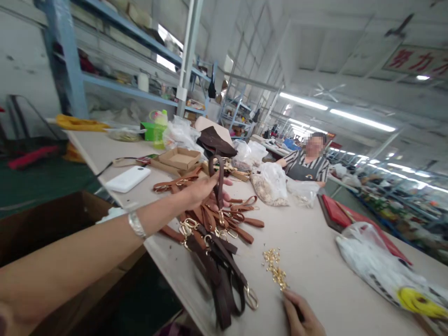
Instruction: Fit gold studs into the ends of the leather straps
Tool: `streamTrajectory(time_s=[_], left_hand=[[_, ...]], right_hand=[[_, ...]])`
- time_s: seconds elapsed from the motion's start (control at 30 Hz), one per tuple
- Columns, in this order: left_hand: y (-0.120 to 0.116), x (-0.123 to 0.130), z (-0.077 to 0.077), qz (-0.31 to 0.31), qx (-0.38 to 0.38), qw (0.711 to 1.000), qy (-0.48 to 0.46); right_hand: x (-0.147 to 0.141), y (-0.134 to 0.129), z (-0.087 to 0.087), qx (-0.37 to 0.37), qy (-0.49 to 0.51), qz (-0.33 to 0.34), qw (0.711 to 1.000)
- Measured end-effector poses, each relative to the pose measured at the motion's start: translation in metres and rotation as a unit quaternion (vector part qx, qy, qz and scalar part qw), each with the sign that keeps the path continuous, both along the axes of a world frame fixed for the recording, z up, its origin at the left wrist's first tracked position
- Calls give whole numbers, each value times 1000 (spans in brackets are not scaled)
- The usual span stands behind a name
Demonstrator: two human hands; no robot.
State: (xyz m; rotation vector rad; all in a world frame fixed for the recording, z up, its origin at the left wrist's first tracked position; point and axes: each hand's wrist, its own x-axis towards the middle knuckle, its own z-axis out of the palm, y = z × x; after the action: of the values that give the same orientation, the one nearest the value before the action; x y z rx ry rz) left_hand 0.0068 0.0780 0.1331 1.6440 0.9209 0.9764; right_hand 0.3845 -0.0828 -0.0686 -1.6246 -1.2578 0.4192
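Observation:
My left hand [206, 193] is stretched over the heap and grips a dark brown leather strap [220, 186], which is looped at the top with a gold clasp at its lower end. Under it lie tan-brown leather straps [241, 228] with gold clasps. Nearer to me, several dark brown straps [217, 280] with gold snap hooks hang toward the table edge. At the bottom, my right hand [303, 317] has thumb and finger brought together at the near end of a scatter of small gold metal pieces [275, 268]. Whatever is between its fingertips is too small to make out.
A white phone-like device [128, 179] and a cardboard tray [180, 159] are on the left of the table [308, 247]. Plastic bags [271, 184] stand at the back, and another bag [374, 261] lies at right beside a red item [364, 224]. Across the table is another person [306, 161].

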Motion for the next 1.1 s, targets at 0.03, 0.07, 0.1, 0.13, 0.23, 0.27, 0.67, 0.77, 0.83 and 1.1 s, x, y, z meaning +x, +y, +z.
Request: streamTrajectory(time_s=[0.03, 0.07, 0.1, 0.13, 0.23, 0.27, 0.67, 0.77, 0.83, 1.1], left_hand=[[-13, 6, -1, -16, -38, 998, -36], [-27, 13, -4, -34, -88, 992, -84], [-40, 19, -8, -52, -146, 978, -140], [-54, 26, -13, -71, -207, 955, -198], [-93, 50, -33, -119, -337, 878, -318], [-105, 59, -41, -130, -359, 862, -333], [-198, 119, -114, -196, -330, 891, -241], [-218, 125, -123, -219, -335, 890, -218], [-223, 128, -127, -197, -354, 887, -220], [-176, 109, -116, -29, -336, 918, -209]], right_hand=[[0, -2, 8, -19, 8, 9, 1000], [-1, -4, 17, -35, 18, 13, 999], [-5, -8, 27, -46, 28, 10, 998], [-11, -13, 38, -52, 40, 9, 998], [-46, -41, 73, -65, 109, 71, 989], [-62, -53, 83, -69, 142, 119, 980], [-130, -123, 55, -82, 338, 69, 935], [-135, -124, 57, -81, 315, 63, 943], [-141, -125, 64, -94, 276, 79, 953], [-87, -97, 71, -36, -156, 31, 987]])
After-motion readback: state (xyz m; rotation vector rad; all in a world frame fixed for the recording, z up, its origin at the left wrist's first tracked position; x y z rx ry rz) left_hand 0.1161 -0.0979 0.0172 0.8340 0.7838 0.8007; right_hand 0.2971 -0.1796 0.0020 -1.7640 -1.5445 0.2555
